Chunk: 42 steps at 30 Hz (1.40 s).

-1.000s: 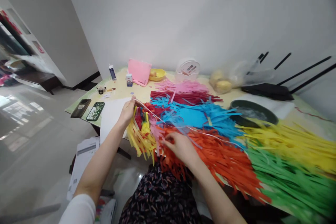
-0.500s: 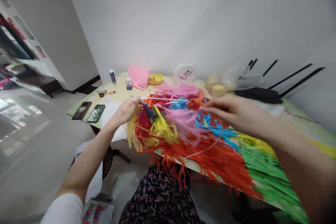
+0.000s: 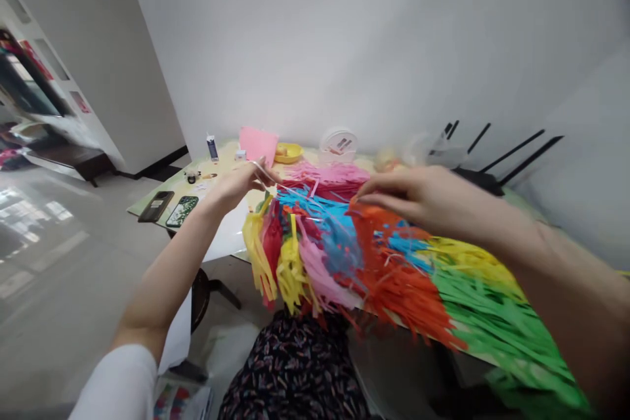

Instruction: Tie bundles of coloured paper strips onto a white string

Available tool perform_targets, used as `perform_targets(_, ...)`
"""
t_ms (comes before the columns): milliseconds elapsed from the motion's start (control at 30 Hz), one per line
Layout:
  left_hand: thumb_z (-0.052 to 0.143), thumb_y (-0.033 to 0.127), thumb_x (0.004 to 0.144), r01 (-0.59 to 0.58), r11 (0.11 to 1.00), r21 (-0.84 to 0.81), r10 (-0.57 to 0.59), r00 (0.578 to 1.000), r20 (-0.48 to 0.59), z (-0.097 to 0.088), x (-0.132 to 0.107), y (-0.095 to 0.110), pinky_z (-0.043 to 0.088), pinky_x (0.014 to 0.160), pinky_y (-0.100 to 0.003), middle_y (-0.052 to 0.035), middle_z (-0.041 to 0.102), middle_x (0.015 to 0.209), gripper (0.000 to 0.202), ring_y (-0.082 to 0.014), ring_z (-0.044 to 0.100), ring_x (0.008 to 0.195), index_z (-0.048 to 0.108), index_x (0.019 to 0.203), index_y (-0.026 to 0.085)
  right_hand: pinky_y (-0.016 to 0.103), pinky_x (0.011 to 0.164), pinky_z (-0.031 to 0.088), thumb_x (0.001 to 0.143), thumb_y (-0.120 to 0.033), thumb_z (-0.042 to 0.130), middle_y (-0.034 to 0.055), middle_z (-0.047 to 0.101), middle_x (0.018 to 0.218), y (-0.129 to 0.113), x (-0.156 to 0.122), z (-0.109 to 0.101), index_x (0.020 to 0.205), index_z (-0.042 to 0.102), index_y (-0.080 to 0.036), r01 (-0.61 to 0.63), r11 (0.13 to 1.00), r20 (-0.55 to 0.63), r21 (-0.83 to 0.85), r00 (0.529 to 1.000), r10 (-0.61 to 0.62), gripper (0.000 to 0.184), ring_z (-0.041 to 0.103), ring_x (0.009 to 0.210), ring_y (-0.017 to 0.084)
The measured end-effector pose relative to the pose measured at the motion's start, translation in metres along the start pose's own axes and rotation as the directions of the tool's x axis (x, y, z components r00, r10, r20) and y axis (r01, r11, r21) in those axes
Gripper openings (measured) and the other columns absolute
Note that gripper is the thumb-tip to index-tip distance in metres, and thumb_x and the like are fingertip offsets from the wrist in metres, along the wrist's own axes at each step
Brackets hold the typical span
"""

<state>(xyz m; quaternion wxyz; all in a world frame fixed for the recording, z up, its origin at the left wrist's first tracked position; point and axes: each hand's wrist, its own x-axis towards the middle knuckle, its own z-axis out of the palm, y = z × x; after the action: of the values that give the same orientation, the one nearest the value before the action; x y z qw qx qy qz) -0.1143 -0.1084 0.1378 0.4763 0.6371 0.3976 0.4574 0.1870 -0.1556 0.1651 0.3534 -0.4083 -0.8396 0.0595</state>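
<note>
My left hand (image 3: 246,182) pinches a thin white string (image 3: 294,191) that stretches across toward my right hand. From this string hang paper tassels: a yellow tassel (image 3: 258,246) nearest my left hand, then a dark red one, another yellow one, a pink tassel (image 3: 319,266) and a blurred blue tassel (image 3: 340,246). With fingertips pressed together, my right hand (image 3: 406,193) grips the top of an orange tassel (image 3: 367,236) at the right end of the row. Beneath them lie piles of cut paper fringe in blue, orange, yellow and green fringe (image 3: 497,315).
Along the wall stand a pink folder (image 3: 259,144), a yellow bowl (image 3: 289,153), a white round-topped holder (image 3: 339,146) and a black router (image 3: 480,178) with antennas. Two phones (image 3: 182,211) lie at the left table edge. A stool (image 3: 199,298) is below.
Both hands have lifted and spread the string, so the tassels now hang down in a row. The orange tassel hangs beneath my right hand. The view has shifted slightly.
</note>
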Motion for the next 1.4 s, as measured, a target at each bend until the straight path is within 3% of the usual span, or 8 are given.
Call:
perform_targets(133,0.043,0.052,0.095,0.072,0.988,-0.136,-0.043,0.978,0.204,0.042,-0.011,0.014,0.053,0.074,-0.034,-0.0098,0.068,0.067,0.054,-0.0167,0.065,0.068,0.070,0.077,0.009,0.024,0.052,0.034,0.082,-0.028,0.063,-0.0016,0.067,0.062,-0.028,0.011,0.020,0.078,0.072,-0.024,0.116,0.987,0.210,-0.116,0.974,-0.090,0.011,0.054,0.052,0.011)
perform_targets(267,0.041,0.058,0.094,-0.006,0.995,-0.096,0.013,0.998,0.068,0.070,-0.022,0.024,0.052,0.059,-0.025,-0.0034,0.060,0.060,0.055,-0.0115,0.059,0.057,0.063,0.072,0.012,0.023,0.051,0.031,0.081,-0.021,0.063,-0.0027,0.061,0.057,-0.050,0.016,0.029,0.074,0.067,-0.022,0.125,0.976,0.205,-0.176,0.975,-0.088,0.007,0.049,0.050,0.011)
perform_targets(400,0.039,0.060,0.094,0.050,0.995,-0.087,-0.042,0.994,0.096,0.068,-0.025,0.029,0.045,0.045,-0.022,0.0002,0.053,0.054,0.055,-0.0091,0.052,0.045,0.054,0.067,0.015,0.023,0.050,0.030,0.082,-0.020,0.061,-0.0033,0.058,0.055,-0.052,0.011,0.026,0.074,0.063,-0.022,0.114,0.978,0.182,-0.175,0.980,-0.082,0.008,0.047,0.048,0.010)
perform_targets(667,0.044,0.053,0.092,0.116,0.972,-0.202,-0.068,0.971,0.230,0.071,-0.038,0.007,0.050,0.046,-0.023,-0.0092,0.066,0.077,0.045,-0.0196,0.066,0.074,0.058,0.074,0.014,0.024,0.051,0.030,0.088,-0.029,0.056,-0.0022,0.059,0.057,-0.048,0.005,0.022,0.082,0.065,-0.021,0.047,0.988,0.040,-0.149,0.998,-0.042,0.013,0.046,0.048,0.011)
perform_targets(800,0.051,0.057,0.086,0.212,0.918,-0.335,-0.052,0.902,0.428,0.082,-0.042,-0.010,0.043,0.040,-0.020,-0.0124,0.071,0.094,0.043,-0.0177,0.066,0.067,0.061,0.088,0.015,0.023,0.052,0.031,0.087,-0.026,0.057,-0.0021,0.059,0.058,-0.047,0.003,0.023,0.080,0.065,-0.019,0.025,0.994,0.004,-0.107,1.000,-0.025,0.013,0.046,0.050,0.011)
perform_targets(933,0.049,0.064,0.084,0.262,0.936,-0.236,-0.092,0.827,0.554,0.086,-0.043,-0.023,0.036,0.038,-0.021,-0.0110,0.072,0.075,0.053,-0.0110,0.052,0.044,0.067,0.085,0.014,0.023,0.053,0.033,0.088,-0.028,0.056,-0.0022,0.058,0.058,-0.039,-0.003,0.020,0.079,0.065,-0.018,0.003,0.998,-0.048,-0.061,0.999,-0.006,0.015,0.047,0.051,0.011)
perform_targets(1200,0.060,0.044,0.082,0.079,0.971,0.227,-0.167,0.901,0.399,0.063,-0.045,-0.027,0.048,0.079,-0.026,-0.0042,0.075,0.089,0.029,-0.0186,0.065,0.085,0.076,0.077,0.020,0.024,0.048,0.032,0.091,-0.039,0.055,-0.0026,0.055,0.057,-0.034,-0.028,-0.001,0.085,0.066,-0.021,-0.037,0.999,-0.225,-0.033,0.974,0.029,0.022,0.042,0.047,0.010)
perform_targets(1400,0.047,0.041,0.089,0.080,0.982,-0.173,-0.059,0.990,0.126,0.052,-0.036,-0.016,0.050,0.079,-0.030,-0.0083,0.073,0.082,0.039,-0.0168,0.066,0.077,0.074,0.080,0.015,0.023,0.046,0.034,0.088,-0.044,0.057,-0.0021,0.057,0.058,-0.023,-0.037,-0.005,0.077,0.066,-0.021,-0.032,0.997,0.070,0.071,0.997,0.027,0.027,0.045,0.048,0.010)
